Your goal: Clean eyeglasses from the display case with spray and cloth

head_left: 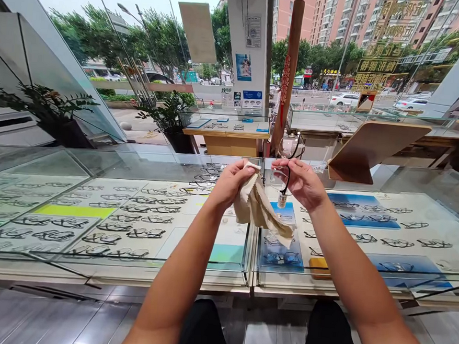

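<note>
Glass walled the long display counter (127,282), whose two front sections met at one seam between the person's arms. Dozens of pairs of eyeglasses (146,233) lay inside in rows, too many and too faint at the far ends to count surely; right of the right forearm, one near row held three. Behind stood one smaller counter with a light wooden front (235,145). One tall, round brown wooden post (295,40) with red decoration rose beside it. Two green leafy plants (168,112) in dark pots stood to the left. One tilted flat brown board (384,146) rested on the right section. Two dark-trousered legs (206,330) showed below the counter's front edge.

Two bare hands were raised over the seam, apart from each other. Between the left hand's (234,180) thumb and fingers, pressed together, one beige cloth with a zigzag edge (251,202) was pinched by its top; it hung in folds, its lower corner slanting rightward. One mustard-yellow flat case (321,268) lay within the right section. One pair of clear-lensed glasses with a black temple (279,178) was held above the glass, clamped in the fingertips of the right hand (305,185), just beside the cloth. One small white printed tag (282,200) dangled from the temple.
</note>
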Tool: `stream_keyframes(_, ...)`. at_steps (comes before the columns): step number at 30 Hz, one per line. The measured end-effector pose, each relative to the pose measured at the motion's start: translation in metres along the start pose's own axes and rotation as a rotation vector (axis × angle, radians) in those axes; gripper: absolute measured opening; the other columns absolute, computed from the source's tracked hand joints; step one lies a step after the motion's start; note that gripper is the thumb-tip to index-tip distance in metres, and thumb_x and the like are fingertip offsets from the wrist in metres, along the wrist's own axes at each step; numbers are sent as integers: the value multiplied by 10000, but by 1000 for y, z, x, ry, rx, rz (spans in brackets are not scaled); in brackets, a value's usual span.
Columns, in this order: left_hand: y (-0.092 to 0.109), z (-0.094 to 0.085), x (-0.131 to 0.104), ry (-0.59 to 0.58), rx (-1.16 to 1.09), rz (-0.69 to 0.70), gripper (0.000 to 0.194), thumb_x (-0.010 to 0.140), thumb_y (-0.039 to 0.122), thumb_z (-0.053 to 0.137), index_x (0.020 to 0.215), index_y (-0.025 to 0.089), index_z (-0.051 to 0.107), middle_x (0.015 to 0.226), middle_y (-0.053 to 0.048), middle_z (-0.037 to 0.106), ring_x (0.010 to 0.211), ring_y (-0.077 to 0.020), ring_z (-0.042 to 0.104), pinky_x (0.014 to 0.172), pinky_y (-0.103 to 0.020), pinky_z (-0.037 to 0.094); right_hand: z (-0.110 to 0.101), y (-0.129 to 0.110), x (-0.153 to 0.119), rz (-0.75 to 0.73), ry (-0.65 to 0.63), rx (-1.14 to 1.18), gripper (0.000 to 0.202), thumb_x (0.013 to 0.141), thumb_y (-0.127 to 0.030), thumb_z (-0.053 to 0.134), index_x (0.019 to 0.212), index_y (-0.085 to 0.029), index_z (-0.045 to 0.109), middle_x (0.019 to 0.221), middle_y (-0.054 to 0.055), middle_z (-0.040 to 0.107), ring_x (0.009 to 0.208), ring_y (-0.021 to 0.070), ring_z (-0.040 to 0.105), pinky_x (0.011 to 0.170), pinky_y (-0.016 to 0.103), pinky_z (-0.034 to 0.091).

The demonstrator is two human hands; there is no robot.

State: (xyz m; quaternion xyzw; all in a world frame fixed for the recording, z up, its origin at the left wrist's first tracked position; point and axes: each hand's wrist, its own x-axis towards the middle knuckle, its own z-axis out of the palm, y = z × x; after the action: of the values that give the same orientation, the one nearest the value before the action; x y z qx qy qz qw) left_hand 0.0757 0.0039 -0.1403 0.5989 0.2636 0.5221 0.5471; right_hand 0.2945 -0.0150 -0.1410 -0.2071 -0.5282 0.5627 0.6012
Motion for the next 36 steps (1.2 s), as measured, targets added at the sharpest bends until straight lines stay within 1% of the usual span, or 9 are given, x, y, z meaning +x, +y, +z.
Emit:
stream_keyframes(3, 3, -2, -1, 48, 55, 53, 473, 745, 493, 863, 730, 203, 489, 645, 54, 475, 558, -83, 399, 539, -214, 326, 9, 6, -4, 18, -63, -2, 242, 828, -530, 912, 894, -304, 857, 1203, 28, 824, 1216, 227, 721, 1102, 374, 565)
stream_keyframes(8, -3, -5, -2, 12, 82, 98, 480, 780, 485, 874, 741, 199, 491, 668, 55, 478, 578, -82, 386, 560, -209, 295, 16, 13, -6, 6, -91, -60, 252, 851, -538, 892, 923, -297, 873, 1286, 38, 806, 1309, 253, 684, 1205, 414, 492)
stream_keyframes(13, -4, -6, 0, -68, 76, 193, 488, 819, 553, 876, 792, 216, 523, 805, -2, 670, 824, -174, 670, 809, -284, 510, 18, 17, -5, -14, -64, -174, 281, 847, -584, 886, 932, -316, 882, 1221, 27, 814, 1281, 264, 677, 1204, 435, 483)
stream_keyframes(16, -1, -5, -1, -68, 62, 226, 503, 803, 578, 885, 810, 223, 529, 845, -24, 718, 922, -218, 717, 891, -341, 539, 19, 19, -5, -17, -26, -184, 294, 830, -597, 898, 929, -321, 886, 1123, 24, 828, 1213, 251, 697, 1192, 424, 485)
stream_keyframes(19, 3, -6, -4, -57, 19, 249, 513, 779, 549, 899, 776, 215, 511, 858, -27, 732, 803, -174, 665, 783, -297, 522, 21, 17, -5, -30, 41, -151, 322, 800, -605, 919, 918, -308, 883, 1050, 28, 837, 1127, 237, 719, 1171, 408, 496)
stream_keyframes(23, 6, -7, -6, -140, -74, 196, 490, 818, 560, 827, 756, 225, 476, 707, -9, 672, 608, -147, 555, 620, -281, 464, 23, 11, -7, -69, 92, -146, 346, 790, -617, 921, 908, -295, 874, 1043, 38, 841, 1068, 228, 726, 1121, 398, 531)
stream_keyframes(28, -3, 1, -2, -76, 27, 171, 443, 811, 541, 897, 848, 195, 622, 837, -16, 662, 767, -143, 576, 722, -255, 475, 23, 8, -10, -70, 26, -114, 318, 826, -591, 905, 944, -298, 876, 1074, 35, 842, 1004, 214, 733, 1008, 371, 575)
stream_keyframes(32, -13, 7, -3, -218, 107, 67, 547, 792, 659, 895, 866, 168, 665, 834, -17, 624, 795, -148, 544, 740, -260, 434, 21, 8, -11, -95, -5, -171, 326, 859, -594, 875, 940, -278, 866, 1049, 43, 837, 997, 221, 734, 975, 363, 576)
stream_keyframes(36, -17, 13, -7, -282, 119, 15, 657, 827, 741, 826, 693, 144, 585, 682, 21, 464, 667, -103, 397, 647, -255, 293, 20, 8, -11, -125, -62, -221, 307, 898, -551, 856, 894, -245, 857, 1005, 52, 830, 993, 217, 724, 959, 353, 563)
